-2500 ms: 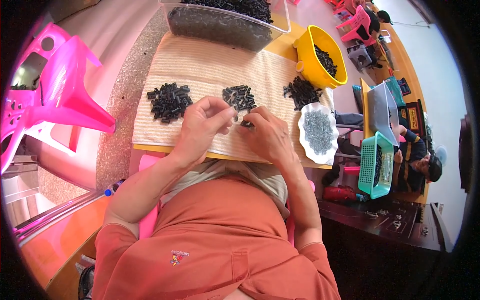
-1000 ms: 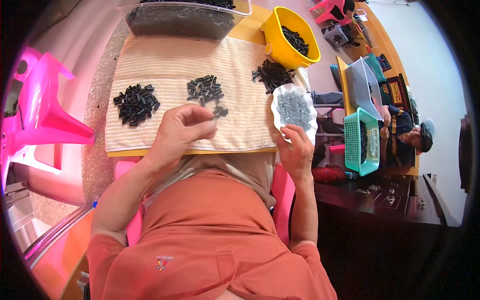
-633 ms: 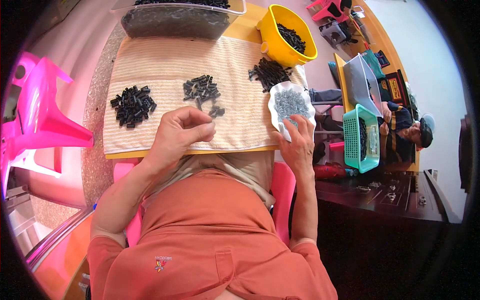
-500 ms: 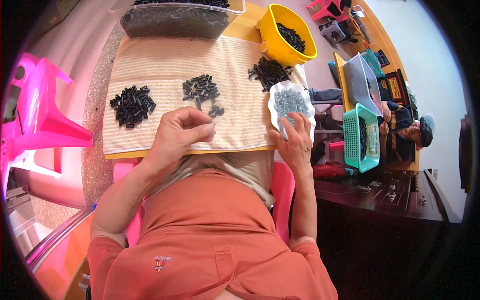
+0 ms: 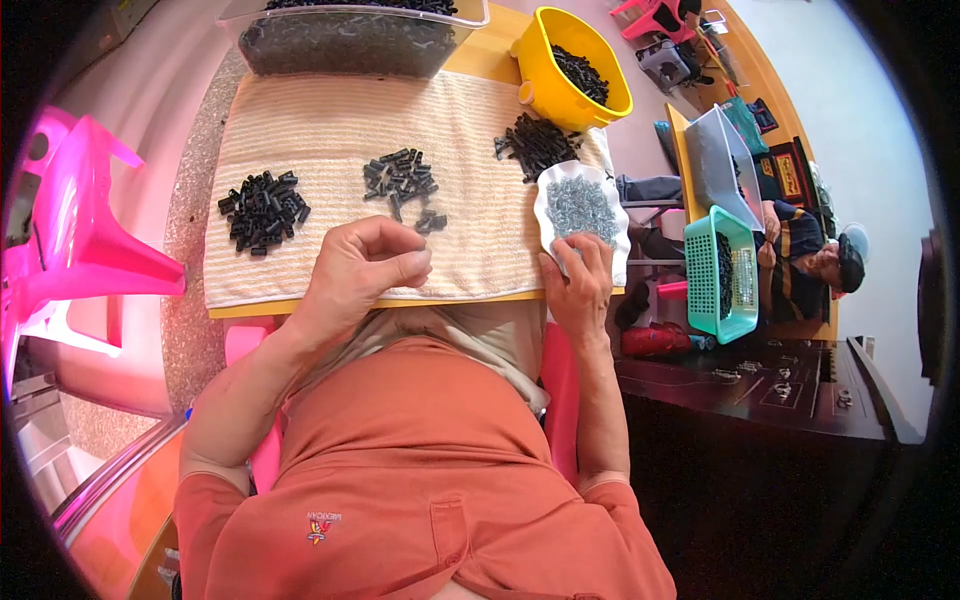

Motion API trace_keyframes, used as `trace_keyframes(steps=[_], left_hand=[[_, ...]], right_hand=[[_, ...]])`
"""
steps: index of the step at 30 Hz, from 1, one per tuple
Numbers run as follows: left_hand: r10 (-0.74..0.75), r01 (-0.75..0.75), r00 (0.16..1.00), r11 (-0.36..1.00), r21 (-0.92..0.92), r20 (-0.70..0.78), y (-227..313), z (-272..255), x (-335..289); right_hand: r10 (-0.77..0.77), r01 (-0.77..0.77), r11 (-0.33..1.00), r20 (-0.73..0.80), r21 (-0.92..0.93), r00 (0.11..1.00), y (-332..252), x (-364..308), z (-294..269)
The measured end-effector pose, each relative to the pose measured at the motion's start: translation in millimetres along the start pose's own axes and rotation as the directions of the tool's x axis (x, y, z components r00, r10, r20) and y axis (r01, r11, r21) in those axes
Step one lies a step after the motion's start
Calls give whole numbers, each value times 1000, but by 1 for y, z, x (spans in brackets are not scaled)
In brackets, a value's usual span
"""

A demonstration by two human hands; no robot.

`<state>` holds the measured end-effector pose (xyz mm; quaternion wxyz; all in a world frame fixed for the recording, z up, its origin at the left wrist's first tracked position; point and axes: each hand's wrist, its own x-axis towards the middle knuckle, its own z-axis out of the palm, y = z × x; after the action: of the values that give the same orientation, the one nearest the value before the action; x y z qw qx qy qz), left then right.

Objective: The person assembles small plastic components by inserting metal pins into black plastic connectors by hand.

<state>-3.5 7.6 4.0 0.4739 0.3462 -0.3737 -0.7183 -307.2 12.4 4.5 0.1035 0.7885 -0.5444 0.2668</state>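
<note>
My left hand [image 5: 362,272] is closed in a pinch above the towel's near edge. Whatever sits between its thumb and finger is too small to make out. A white wavy-rimmed dish [image 5: 544,212] of small silvery-grey pieces [image 5: 582,203] stands to the right. Over its near rim my right hand [image 5: 583,285] has its fingers drawn together, tips among or just above the pieces; what they hold is hidden. Beyond my left hand lies a loose pile of short black tubes [image 5: 400,177], with a small greyish cluster [image 5: 430,221] beside it. Another pile of black tubes [image 5: 264,212] lies left.
A striped towel [image 5: 320,135] covers the table. At its far side stand a clear bin [image 5: 350,48] and a yellow tub [image 5: 545,65], both holding black parts. Thin black pieces [image 5: 538,146] lie behind the dish. Right: a turquoise basket [image 5: 705,285] and a seated person [image 5: 800,255].
My right hand has drawn back toward me from the dish's middle to its near rim, and its spread fingers have come together. The left hand keeps its pinch in nearly the same place.
</note>
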Motion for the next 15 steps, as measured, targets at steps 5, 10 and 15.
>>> trace_keyframes(steps=[5, 10, 15], left_hand=[[-17, 17, 1000, 1000, 22, -12, 3, 2, -2], [-21, 22, 1000, 1000, 12, -7, 2, 2, -2], [-30, 30, 1000, 1000, -1, -9, 2, 2, -2]], right_hand=[[-20, 24, 998, -88, 53, 996, 7, -8, 11], [-64, 76, 995, -155, 68, 986, 7, -8, 13], [9, 16, 992, -189, 128, 982, 9, -12, 15]])
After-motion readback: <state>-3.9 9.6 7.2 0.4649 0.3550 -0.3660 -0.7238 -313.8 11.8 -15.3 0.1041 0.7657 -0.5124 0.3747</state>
